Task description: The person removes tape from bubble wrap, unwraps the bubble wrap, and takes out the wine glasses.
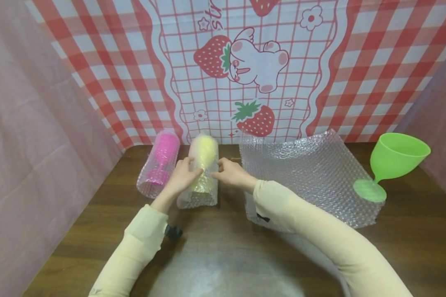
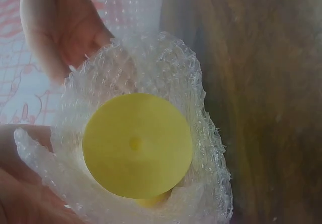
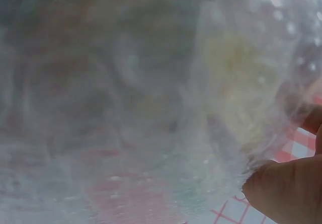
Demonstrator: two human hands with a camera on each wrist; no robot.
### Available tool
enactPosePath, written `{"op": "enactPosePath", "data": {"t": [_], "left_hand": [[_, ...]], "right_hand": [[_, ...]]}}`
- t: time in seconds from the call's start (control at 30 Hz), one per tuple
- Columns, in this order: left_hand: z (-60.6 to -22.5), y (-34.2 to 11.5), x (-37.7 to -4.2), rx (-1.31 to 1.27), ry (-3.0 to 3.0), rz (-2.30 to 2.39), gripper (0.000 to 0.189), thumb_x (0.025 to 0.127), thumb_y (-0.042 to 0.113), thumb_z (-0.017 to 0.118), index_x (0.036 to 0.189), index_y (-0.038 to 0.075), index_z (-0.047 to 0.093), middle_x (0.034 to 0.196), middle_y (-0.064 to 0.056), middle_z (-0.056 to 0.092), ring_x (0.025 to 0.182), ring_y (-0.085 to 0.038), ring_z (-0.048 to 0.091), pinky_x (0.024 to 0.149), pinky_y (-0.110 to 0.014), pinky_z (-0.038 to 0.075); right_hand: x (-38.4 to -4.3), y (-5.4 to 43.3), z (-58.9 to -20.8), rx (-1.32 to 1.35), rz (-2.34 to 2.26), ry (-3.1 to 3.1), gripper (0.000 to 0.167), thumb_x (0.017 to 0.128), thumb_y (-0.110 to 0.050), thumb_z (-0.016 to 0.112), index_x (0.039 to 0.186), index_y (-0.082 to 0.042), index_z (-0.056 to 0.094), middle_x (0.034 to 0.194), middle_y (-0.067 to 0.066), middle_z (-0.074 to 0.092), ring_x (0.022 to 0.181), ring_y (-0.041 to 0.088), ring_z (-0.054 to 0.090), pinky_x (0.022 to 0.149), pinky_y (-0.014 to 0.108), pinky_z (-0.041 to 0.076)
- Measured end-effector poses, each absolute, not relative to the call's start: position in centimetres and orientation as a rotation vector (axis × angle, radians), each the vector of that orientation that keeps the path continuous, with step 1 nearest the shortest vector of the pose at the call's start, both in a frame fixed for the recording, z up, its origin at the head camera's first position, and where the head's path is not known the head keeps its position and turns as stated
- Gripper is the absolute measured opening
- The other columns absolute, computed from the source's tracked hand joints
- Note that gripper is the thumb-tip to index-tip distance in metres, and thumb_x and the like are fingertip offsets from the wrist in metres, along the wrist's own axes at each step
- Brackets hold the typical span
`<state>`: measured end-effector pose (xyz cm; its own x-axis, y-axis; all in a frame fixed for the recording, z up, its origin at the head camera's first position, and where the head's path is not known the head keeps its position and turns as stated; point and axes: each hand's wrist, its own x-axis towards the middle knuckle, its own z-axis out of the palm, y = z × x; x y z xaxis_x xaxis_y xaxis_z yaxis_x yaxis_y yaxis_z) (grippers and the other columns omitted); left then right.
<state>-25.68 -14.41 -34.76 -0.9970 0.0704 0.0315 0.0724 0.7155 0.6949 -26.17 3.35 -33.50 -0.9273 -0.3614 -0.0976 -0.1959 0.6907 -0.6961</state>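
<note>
A yellow plastic goblet [image 1: 207, 152] lies on the table rolled in bubble wrap [image 1: 208, 199]. Its round base [image 2: 136, 146] shows through the roll's open end in the left wrist view. From the left side my left hand [image 1: 183, 175] grips the roll, thumb on top. On the other side my right hand [image 1: 232, 174] holds the wrap's edge between thumb and curled fingers. The right wrist view is mostly blurred plastic, with my right thumb [image 3: 282, 186] against the wrap.
Left of my hands lies a pink goblet [image 1: 166, 146] wrapped in bubble wrap. A loose sheet of bubble wrap [image 1: 301, 173] spreads to the right, partly under my right sleeve. A green goblet [image 1: 395, 159] stands upright on its right edge. A checkered cloth [image 1: 371, 74] hangs behind the table.
</note>
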Motion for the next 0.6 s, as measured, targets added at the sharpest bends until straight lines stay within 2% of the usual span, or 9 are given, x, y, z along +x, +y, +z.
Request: {"op": "enactPosePath", "data": {"t": [0.27,0.5,0.6], "left_hand": [[-35.0,-13.8,-24.1,-0.167,-2.891,-1.154,0.066,0.085,0.030,0.056,0.135,-0.005,0.032,0.133,-0.028,0.035,0.120,-0.040,0.040,0.101,-0.051,0.035],[-35.3,-13.1,-22.6,-0.217,-2.861,-1.142,0.064,0.085,0.032,0.057,0.133,-0.005,0.036,0.131,-0.026,0.039,0.118,-0.038,0.042,0.099,-0.050,0.037],[-35.4,-12.9,-22.1,-0.233,-2.855,-1.133,0.064,0.085,0.033,0.057,0.133,-0.004,0.037,0.130,-0.025,0.041,0.118,-0.036,0.042,0.099,-0.050,0.036]], "right_hand": [[-25.6,3.5,-33.6,-0.452,-1.002,2.674,0.059,0.088,-0.035,0.053,0.133,0.002,0.038,0.123,0.021,0.054,0.108,0.032,0.054,0.090,0.042,0.046],[-25.0,3.9,-34.0,-0.458,-0.977,2.634,0.057,0.088,-0.033,0.054,0.131,0.002,0.039,0.121,0.021,0.055,0.099,0.029,0.059,0.083,0.039,0.050],[-24.5,4.1,-34.1,-0.471,-0.972,2.615,0.058,0.088,-0.035,0.053,0.131,0.002,0.039,0.123,0.021,0.054,0.102,0.031,0.058,0.085,0.040,0.049]]}}
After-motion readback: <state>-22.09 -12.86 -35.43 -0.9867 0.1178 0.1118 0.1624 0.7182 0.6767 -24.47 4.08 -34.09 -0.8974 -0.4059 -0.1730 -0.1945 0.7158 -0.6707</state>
